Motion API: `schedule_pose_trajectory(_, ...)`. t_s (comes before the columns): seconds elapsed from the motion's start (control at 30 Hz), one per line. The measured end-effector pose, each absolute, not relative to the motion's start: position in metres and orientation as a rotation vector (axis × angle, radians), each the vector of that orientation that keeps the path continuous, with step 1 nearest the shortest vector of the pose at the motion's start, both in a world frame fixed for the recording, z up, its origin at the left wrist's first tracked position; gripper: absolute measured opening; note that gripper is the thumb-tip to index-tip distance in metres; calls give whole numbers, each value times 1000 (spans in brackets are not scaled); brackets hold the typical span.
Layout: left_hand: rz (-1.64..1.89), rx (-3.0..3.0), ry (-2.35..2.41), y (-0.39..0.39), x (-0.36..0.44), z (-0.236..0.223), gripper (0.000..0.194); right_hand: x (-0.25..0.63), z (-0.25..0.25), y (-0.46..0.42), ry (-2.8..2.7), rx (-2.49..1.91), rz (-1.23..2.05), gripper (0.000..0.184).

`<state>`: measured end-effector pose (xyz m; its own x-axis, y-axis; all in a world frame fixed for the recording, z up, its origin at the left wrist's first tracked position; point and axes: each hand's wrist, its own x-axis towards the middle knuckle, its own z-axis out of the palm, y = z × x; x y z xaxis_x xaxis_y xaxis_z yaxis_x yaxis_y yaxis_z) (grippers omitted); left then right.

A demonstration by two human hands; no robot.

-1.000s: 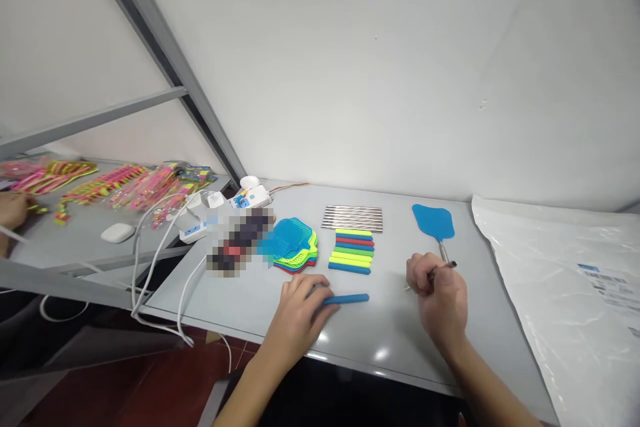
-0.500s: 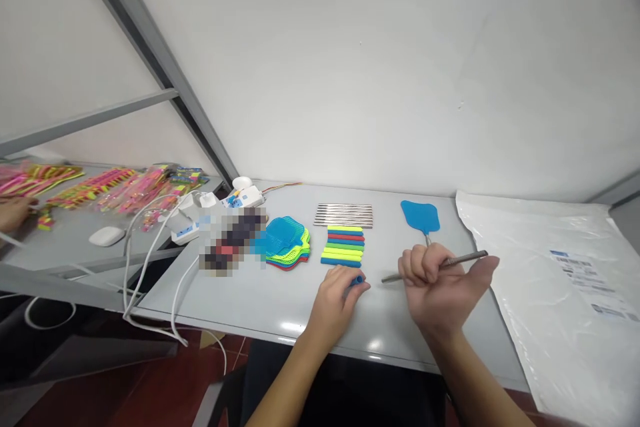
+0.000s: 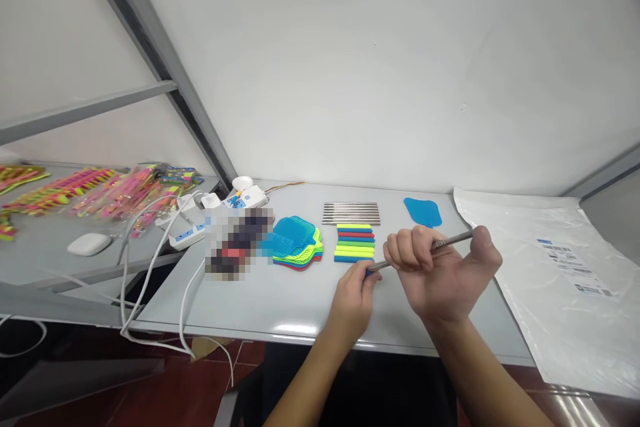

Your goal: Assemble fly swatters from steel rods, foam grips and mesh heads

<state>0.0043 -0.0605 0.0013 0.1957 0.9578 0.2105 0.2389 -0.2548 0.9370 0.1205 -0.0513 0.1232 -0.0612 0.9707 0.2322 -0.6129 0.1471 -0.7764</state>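
Note:
My left hand [image 3: 353,307] is closed around a blue handle sleeve [image 3: 369,272], mostly hidden by the fingers. My right hand [image 3: 439,280] grips a metal rod [image 3: 455,239], fingers curled round it and thumb at its upper end. The rod's lower end meets the sleeve's opening; how far inside it sits cannot be seen. Just beyond my left hand lies a row of coloured handle sleeves [image 3: 355,244], with a bundle of metal rods [image 3: 351,213] behind it. Left of these is a pile of fly swatter heads [image 3: 299,240]. A single blue swatter head [image 3: 423,211] lies behind my right hand.
A large white plastic package [image 3: 555,320] covers the table's right end. On the left stand power strips [image 3: 187,230] with looping white cables [image 3: 125,280], beside a blurred-out object [image 3: 237,243]. Colourful bagged goods [image 3: 130,190] and a white device [image 3: 89,244] lie on the neighbouring table.
My hands have come together, so the rod's lower end, earlier apart from the blue sleeve, now meets it. The view has shifted slightly, and another person's hand at far left is out of sight.

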Motion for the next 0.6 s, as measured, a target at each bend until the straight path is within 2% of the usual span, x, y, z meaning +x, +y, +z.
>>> schedule_pose_trajectory(0.37,1090,1640,1161,-60,5,4,15,114,117,-45,-998,-577,1431,50)
schedule_pose_trajectory(0.6,1111,1616,1169,-61,4,3,20,107,82,-41,-1102,-670,1476,44)
